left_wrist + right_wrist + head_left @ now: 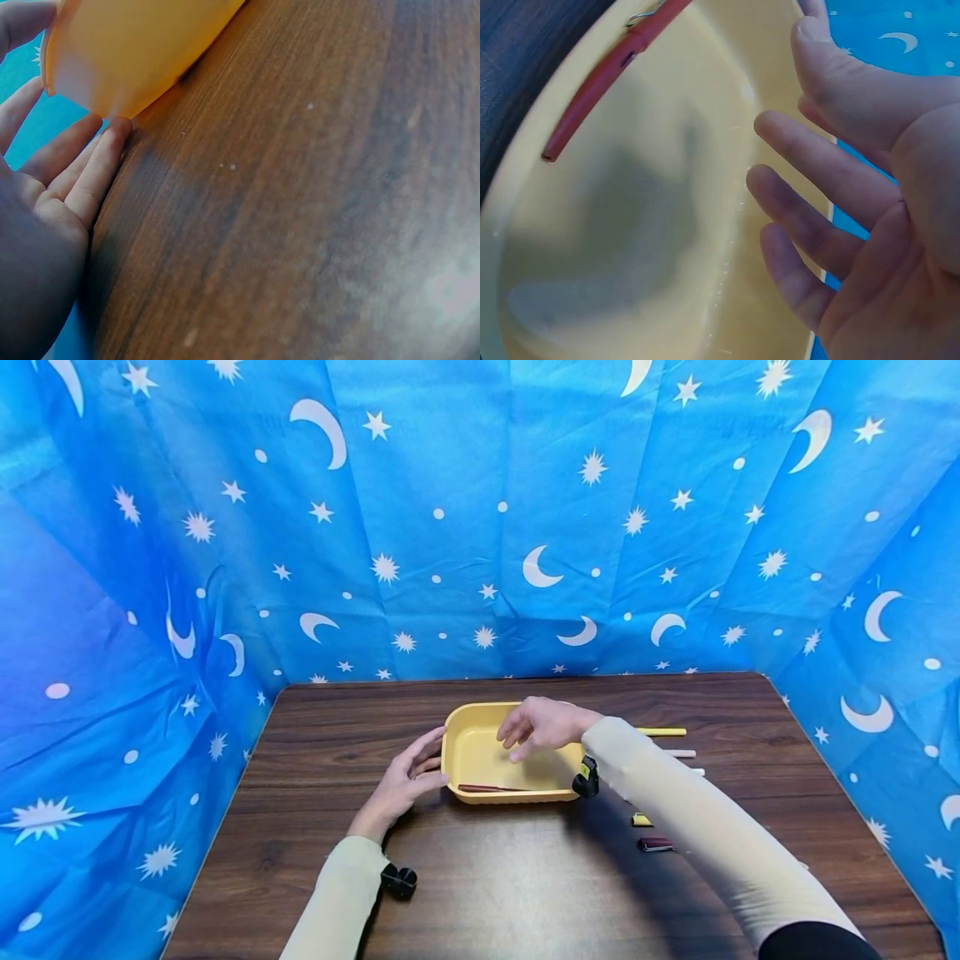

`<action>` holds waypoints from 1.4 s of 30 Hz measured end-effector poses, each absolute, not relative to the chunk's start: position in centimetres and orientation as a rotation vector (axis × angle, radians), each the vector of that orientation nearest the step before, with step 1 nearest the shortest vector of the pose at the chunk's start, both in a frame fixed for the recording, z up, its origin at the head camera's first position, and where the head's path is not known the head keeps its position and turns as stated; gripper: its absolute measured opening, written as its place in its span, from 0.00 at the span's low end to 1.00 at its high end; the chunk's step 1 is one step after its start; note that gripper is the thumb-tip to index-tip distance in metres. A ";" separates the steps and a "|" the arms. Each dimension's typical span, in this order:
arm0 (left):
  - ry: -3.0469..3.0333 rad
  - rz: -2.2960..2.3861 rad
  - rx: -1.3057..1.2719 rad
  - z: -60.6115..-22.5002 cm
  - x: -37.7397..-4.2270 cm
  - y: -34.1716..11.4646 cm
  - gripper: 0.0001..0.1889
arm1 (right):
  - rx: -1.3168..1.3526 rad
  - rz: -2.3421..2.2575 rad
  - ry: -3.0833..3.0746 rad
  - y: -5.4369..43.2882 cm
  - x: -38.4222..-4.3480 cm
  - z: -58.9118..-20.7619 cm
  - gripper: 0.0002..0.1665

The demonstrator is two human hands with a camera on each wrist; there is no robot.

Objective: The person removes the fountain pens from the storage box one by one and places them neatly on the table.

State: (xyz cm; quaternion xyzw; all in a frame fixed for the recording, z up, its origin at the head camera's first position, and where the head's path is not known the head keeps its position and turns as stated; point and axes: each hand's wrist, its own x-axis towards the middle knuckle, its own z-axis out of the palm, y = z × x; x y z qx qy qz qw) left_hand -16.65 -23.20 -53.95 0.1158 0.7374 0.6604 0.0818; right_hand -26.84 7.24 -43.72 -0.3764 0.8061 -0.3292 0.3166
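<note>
A shallow yellow tray (474, 758) stands on the table. Along its front inner wall lies a red pen (604, 90) with a wire clip. My left hand (401, 781) rests against the tray's left end, fingers mostly straight; in the left wrist view, fingertips (118, 126) touch the outer wall low down. Over the tray's right half hovers my right hand (551, 723), holding nothing, its fingers loosely spread. That arm hides the tray's right end and part of the table beyond it.
Right of the tray, partly behind the right forearm, lie a yellow pen (666, 732), a white pen (681, 753), a yellow cap-like piece (641, 819) and a dark red piece with a clip (656, 844). A blue star-patterned cloth (465, 552) surrounds the table.
</note>
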 end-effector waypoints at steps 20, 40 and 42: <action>2.222 1.961 0.343 -53.9 -16.6 -23.1 0.41 | -0.900 -0.730 2.018 6.4 -25.8 -46.4 0.17; 2.202 1.988 0.370 -54.2 -16.7 -23.1 0.41 | -0.868 -0.675 2.049 5.7 -25.0 -47.4 0.19; 2.200 1.991 0.368 -54.2 -16.7 -23.1 0.41 | -0.881 -0.656 2.064 5.6 -24.9 -47.4 0.19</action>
